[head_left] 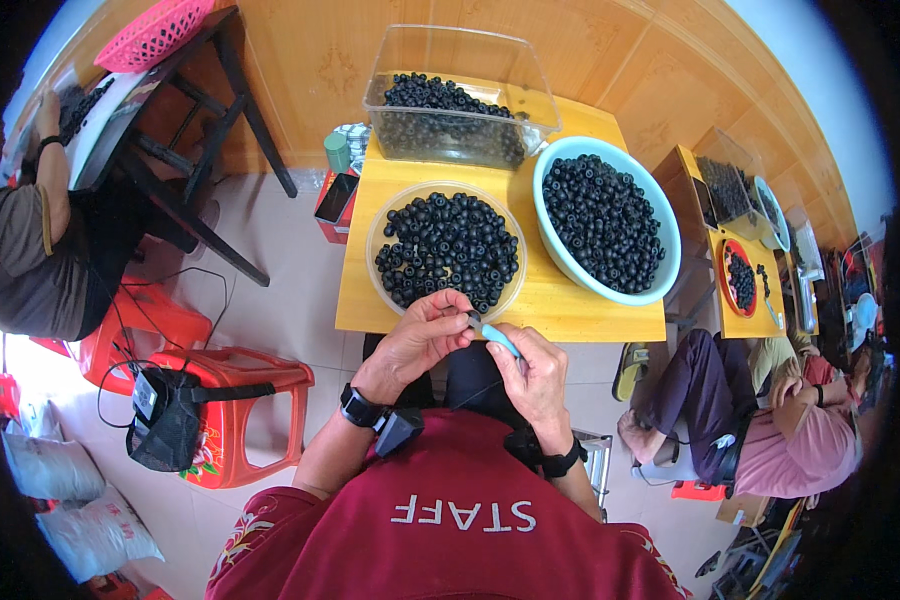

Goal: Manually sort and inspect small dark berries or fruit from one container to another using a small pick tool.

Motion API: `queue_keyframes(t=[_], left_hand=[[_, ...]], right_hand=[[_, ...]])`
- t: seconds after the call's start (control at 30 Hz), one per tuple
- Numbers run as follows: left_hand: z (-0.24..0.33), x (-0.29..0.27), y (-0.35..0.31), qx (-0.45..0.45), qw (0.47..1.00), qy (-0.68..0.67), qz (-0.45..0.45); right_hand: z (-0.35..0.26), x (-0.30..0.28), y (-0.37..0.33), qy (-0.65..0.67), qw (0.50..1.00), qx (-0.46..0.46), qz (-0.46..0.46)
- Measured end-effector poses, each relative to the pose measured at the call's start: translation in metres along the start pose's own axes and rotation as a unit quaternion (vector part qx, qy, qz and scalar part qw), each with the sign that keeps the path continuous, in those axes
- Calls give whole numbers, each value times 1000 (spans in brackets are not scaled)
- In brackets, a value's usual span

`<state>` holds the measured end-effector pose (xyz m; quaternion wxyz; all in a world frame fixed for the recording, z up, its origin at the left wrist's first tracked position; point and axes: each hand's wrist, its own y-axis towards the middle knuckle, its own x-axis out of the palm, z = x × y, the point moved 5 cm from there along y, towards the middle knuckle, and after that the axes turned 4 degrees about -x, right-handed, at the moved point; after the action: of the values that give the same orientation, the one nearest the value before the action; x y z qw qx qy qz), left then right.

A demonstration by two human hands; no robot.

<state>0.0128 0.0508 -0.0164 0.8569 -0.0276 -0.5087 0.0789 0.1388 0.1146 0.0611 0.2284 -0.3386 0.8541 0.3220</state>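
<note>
My right hand [532, 372] is closed round a small tool with a light blue handle [500, 340]; its tip points at my left fingers. The fingers of my left hand [422, 342] pinch a small dark piece [474, 319], partly hidden, which touches or nearly touches the tool's tip. Both hands are just off the near edge of the yellow table [590, 318]. Beyond them lies a round shallow tray [375, 262] of small black ring-shaped pieces [448, 245]. To its right a light blue basin [673, 240] is heaped with similar black pieces [605, 220].
A clear plastic bin [450, 50] with more black pieces stands at the table's back. On the left are a red stool [260, 375] with a black mesh bag [165, 420], and a dark table [120, 140] where a person works. Another person [780, 450] sits at the right.
</note>
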Motion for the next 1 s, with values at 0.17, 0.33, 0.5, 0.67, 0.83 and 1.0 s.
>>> queue_keyframes(t=[0.17, 0.33, 0.5, 0.67, 0.83, 1.0], left_hand=[[-2, -4, 0, -8, 1000, -5, 12], [-3, -8, 1, -5, 1000, -1, 26], [0, 16, -10, -29, 999, -13, -28], [-5, 15, -7, -18, 999, -11, -28], [-10, 15, -1, -36, 998, -39, -26], [-10, 11, -1, -34, 998, -42, -21]], right_hand=[[4, 2, -1, 1, 1000, -4, -1], [10, 6, -3, -4, 1000, 3, -1], [52, 4, -11, -119, 991, -13, 64], [62, -26, -12, -89, 988, 109, 66], [25, -20, -9, -7, 997, 47, 53], [1, -18, -7, 14, 1000, 2, -2]])
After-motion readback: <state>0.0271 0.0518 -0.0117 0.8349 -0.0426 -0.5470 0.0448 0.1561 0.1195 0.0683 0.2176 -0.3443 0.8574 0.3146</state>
